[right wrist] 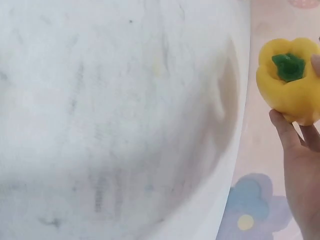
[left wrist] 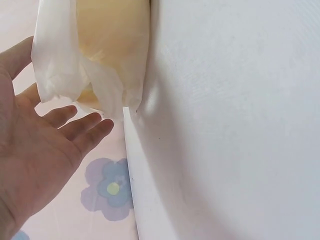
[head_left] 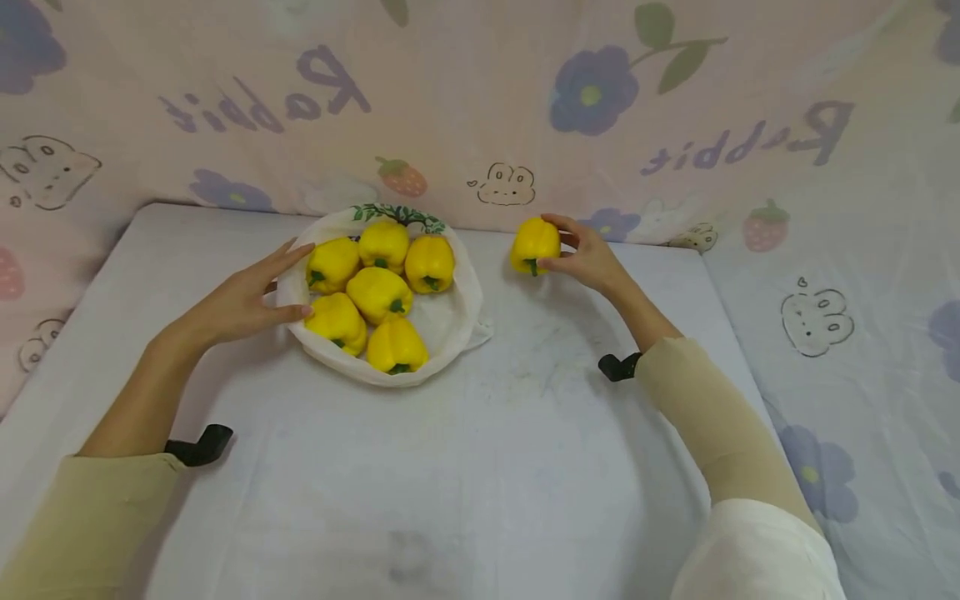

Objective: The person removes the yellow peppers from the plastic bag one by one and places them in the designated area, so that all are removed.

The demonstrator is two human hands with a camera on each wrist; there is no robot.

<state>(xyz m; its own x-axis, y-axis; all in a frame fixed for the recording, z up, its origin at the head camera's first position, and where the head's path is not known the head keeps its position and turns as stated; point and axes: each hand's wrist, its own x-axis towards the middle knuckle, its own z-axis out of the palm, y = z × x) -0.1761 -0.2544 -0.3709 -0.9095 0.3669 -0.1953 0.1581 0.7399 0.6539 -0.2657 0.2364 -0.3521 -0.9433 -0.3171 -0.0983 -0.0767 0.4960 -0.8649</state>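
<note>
In the head view, my right hand [head_left: 588,257] holds a yellow bell pepper [head_left: 536,242] between thumb and fingers, to the right of a white cloth bag [head_left: 468,308]. Its green stem shows in the right wrist view, where the pepper [right wrist: 286,95] is partly cut off by the frame edge. The bag stands with its mouth wide and its rim spread round; several yellow bell peppers [head_left: 380,293] lie inside. At the bag's left side is my left hand [head_left: 232,304], thumb and fingertips at the rim. In the left wrist view its fingers [left wrist: 82,127] stretch loosely beside the bag's cloth wall [left wrist: 55,55].
Both things are over a white-covered table [head_left: 450,483] with faint dark smudges. A pink printed cloth [head_left: 465,100] with flowers and rabbits hangs behind the table's back edge and continues past its sides. A green tree print [head_left: 397,215] marks the bag's far rim.
</note>
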